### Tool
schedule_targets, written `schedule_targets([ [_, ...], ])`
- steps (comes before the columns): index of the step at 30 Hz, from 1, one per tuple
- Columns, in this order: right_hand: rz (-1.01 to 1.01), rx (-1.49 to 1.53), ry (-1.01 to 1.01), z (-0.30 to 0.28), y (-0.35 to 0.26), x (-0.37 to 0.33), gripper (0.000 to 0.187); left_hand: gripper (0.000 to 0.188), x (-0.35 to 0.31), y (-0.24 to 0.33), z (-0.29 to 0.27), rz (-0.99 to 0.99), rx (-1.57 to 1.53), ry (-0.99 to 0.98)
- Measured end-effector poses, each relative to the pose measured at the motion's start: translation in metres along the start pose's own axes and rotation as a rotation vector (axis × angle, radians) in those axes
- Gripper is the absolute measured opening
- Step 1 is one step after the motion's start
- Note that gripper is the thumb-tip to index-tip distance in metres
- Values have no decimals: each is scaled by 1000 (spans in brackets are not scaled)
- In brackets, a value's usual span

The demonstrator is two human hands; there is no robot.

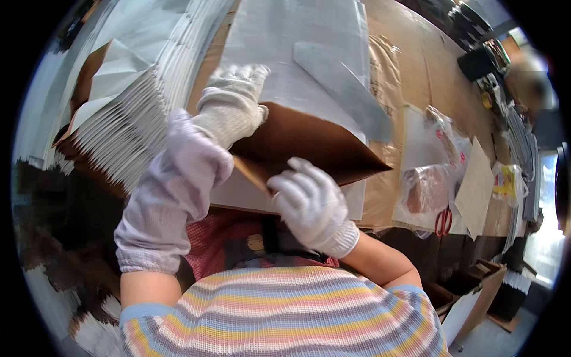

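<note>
A brown paper bag with a white outside lies before me, its mouth spread wide and its brown inside showing. My left hand, in a white knit glove and pale sleeve cover, rests at the bag's far left edge. Its fingers stretch away from me, and the thumb lies by the rim. My right hand, also in a white glove, has its fingers bent over the bag's near edge, closed on it as far as the slight blur shows. The right fingertips are partly hidden. Beneath the bag are pale sheets.
Stacked white paper bags fan out at the left. A grey flat panel lies beyond the bag. To the right are brown wrapping paper, clear plastic, red-handled scissors and a beige card. A cardboard box stands lower right.
</note>
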State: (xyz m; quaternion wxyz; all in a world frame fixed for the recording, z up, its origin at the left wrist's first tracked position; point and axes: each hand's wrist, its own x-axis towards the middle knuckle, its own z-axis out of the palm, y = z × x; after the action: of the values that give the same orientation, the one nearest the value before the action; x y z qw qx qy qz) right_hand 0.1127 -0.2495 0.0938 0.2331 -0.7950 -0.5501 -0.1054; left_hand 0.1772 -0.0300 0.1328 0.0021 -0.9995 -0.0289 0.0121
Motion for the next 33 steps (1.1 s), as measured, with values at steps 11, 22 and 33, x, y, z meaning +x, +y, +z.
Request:
schedule_targets([
  [11,814,1126,587,52,95,-134,101,43,-141,41,71,235,-435,-376],
  [22,745,1148,290,37,127,-107,77,56,-47,108,112,493,39,-603],
  [33,411,-121,-14,55,99,-78,70,68,12,66,111,121,221,-302],
])
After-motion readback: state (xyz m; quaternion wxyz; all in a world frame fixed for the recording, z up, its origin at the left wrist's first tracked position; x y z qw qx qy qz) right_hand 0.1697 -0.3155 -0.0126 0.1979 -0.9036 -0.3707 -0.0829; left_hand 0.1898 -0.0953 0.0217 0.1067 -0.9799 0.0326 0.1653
